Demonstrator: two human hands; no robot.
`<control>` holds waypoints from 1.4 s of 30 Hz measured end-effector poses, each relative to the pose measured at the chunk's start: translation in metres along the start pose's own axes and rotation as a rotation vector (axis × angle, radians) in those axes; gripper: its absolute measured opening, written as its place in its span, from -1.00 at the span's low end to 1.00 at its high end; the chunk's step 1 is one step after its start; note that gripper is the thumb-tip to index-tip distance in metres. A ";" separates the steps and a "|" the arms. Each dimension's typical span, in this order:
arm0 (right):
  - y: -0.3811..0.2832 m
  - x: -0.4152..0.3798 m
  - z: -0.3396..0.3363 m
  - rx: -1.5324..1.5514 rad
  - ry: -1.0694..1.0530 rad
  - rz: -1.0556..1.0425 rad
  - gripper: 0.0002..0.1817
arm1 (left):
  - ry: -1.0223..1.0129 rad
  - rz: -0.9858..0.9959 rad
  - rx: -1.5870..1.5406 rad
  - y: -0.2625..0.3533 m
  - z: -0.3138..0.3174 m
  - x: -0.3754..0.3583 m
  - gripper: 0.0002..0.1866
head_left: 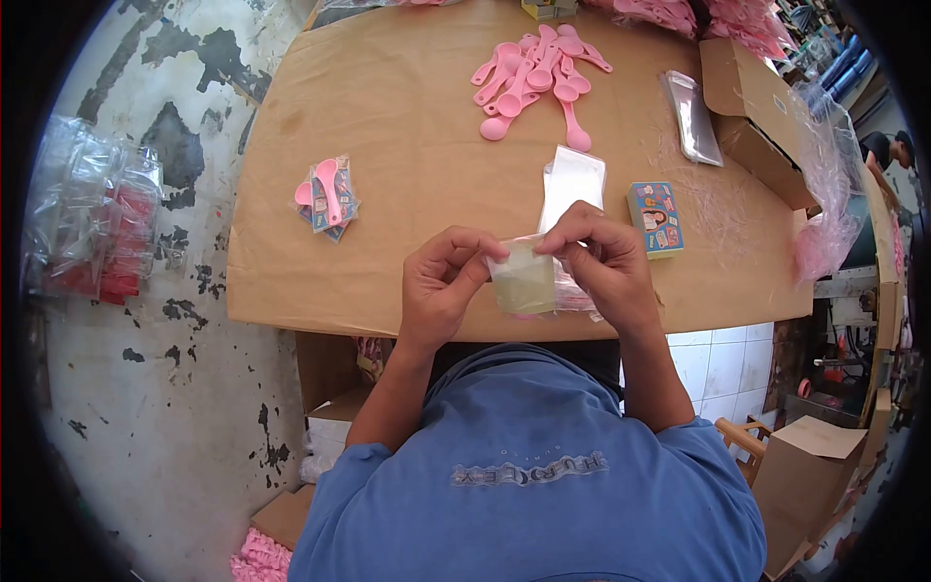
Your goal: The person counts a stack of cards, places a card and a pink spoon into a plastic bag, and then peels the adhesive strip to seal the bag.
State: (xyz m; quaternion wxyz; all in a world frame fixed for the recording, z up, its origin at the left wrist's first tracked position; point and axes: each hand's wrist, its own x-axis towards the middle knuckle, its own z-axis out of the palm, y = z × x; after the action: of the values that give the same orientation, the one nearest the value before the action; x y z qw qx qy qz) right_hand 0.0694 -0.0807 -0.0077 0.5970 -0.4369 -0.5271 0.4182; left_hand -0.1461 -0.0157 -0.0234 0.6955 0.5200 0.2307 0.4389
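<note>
Our left hand (438, 291) and right hand (609, 270) are pinching a bag (525, 287) by its edge. Tugging unevenly, we'd be risking a tear.

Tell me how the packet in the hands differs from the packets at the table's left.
The held packet is pinched along its top edge by the left hand and right hand; the left packets lie on the table, untouched. The held packet shows a plain, pale greenish face; the left packets show blue print and pink spoons. Both have clear plastic.
</note>
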 end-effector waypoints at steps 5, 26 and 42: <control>-0.009 -0.002 -0.001 -0.082 -0.052 -0.079 -0.82 | -0.062 -0.021 -0.088 -0.006 -0.015 -0.004 -0.90; -0.019 -0.009 -0.005 -0.996 0.062 -0.184 -0.77 | 0.280 0.500 0.535 0.065 -0.062 0.026 -0.71; -0.018 -0.021 -0.014 -0.972 0.114 -0.191 -0.90 | -0.131 -0.387 0.169 -0.001 -0.005 0.011 -0.58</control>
State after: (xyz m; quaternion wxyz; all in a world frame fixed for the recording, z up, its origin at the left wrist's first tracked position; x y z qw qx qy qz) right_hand 0.0818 -0.1064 0.0030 0.3877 -0.6366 -0.6653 0.0428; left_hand -0.1438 -0.0035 -0.0245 0.7341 0.5500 0.3166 0.2415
